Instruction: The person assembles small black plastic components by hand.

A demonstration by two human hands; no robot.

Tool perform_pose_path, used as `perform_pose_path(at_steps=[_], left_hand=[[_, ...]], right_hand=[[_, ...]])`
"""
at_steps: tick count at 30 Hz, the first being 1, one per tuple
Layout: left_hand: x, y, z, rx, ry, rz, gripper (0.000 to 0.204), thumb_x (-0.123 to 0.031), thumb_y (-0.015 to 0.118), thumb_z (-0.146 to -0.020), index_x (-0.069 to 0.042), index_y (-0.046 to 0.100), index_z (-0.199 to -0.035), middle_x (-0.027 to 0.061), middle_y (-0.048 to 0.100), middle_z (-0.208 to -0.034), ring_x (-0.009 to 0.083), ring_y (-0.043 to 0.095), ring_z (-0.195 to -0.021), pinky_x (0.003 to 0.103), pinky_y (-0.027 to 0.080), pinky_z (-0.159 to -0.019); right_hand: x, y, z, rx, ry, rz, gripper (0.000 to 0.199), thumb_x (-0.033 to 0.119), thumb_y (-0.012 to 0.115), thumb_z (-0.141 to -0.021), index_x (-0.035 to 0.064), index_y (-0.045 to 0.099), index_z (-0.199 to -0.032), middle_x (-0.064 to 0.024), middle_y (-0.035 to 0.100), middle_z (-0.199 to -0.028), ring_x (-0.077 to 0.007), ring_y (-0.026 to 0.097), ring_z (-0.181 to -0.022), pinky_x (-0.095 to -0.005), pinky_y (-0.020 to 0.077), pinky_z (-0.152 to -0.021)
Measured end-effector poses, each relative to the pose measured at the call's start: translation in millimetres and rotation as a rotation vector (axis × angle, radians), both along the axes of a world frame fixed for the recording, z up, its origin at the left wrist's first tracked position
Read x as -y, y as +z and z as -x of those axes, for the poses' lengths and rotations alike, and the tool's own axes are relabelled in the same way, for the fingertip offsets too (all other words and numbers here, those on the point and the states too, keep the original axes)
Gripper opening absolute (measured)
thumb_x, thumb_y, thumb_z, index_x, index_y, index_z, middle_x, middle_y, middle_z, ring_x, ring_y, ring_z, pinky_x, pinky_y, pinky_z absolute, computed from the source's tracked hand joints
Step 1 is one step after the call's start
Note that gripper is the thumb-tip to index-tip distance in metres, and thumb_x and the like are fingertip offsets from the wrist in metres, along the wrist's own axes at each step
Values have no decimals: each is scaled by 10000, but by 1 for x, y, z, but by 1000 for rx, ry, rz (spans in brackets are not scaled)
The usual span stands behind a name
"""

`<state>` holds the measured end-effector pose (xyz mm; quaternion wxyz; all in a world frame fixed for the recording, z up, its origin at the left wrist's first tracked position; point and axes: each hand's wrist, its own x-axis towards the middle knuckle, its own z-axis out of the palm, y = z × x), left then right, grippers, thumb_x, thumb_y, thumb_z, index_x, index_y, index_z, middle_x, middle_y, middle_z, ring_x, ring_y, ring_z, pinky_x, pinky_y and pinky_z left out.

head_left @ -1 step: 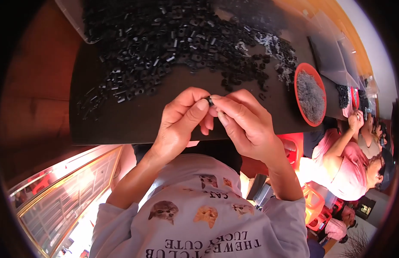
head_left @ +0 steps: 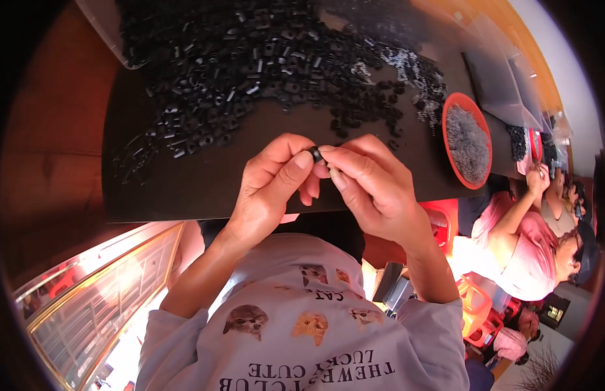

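Note:
Over the table's near edge my two hands meet, fingertip to fingertip. Between them is a small round black plastic part. My left hand pinches it between thumb and forefinger. The thumb and forefinger of my right hand press together against the part's right side; whether they hold a second tiny piece is hidden. Beyond the hands spreads a big heap of small black plastic parts, many of them short tubes. Tiny clear or silvery pieces lie at its right end.
A red bowl full of small silvery-grey pieces stands right on the dark table. Behind it are clear plastic bins. Another person in pink works farther right, near red stools. A gold-framed glass panel is at lower left.
The black part shows a little more between my fingertips, as if slightly turned. Both hands keep their pinch. The table and bowl have shifted slightly left in the picture.

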<state>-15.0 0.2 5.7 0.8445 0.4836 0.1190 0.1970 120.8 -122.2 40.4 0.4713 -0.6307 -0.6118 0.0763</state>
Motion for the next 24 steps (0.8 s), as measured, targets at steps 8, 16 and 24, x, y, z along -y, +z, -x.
perform_pose_path(at_steps=[8, 16, 24], left_hand=[[5, -4, -8, -160, -48, -226, 219, -233, 499, -1018, -30, 565, -967, -3, 609, -791, 48, 523, -636, 206, 451, -543], [12, -14, -9, -160, 45, -407, 206, -201, 543, -997, -8, 559, -927, 13, 599, -729, 55, 521, -592, 223, 438, -515], [13, -17, -9, -182, 54, -431, 161, -142, 588, -970, 1, 571, -898, 10, 568, -706, 55, 494, -592, 225, 425, -533]], right_hand=[[34, -10, -105, 269, -372, 228, 78, -9, 607, -863, 15, 619, -935, -115, 586, -802, -265, 588, -710, -336, 461, -636], [18, -11, -164, 520, -482, 416, 145, 74, 572, -861, 81, 631, -993, -120, 613, -936, -358, 620, -852, -451, 495, -713], [2, -16, -144, 473, -308, 475, 198, 23, 556, -868, 38, 613, -1057, -139, 601, -960, -332, 612, -877, -395, 491, -751]])
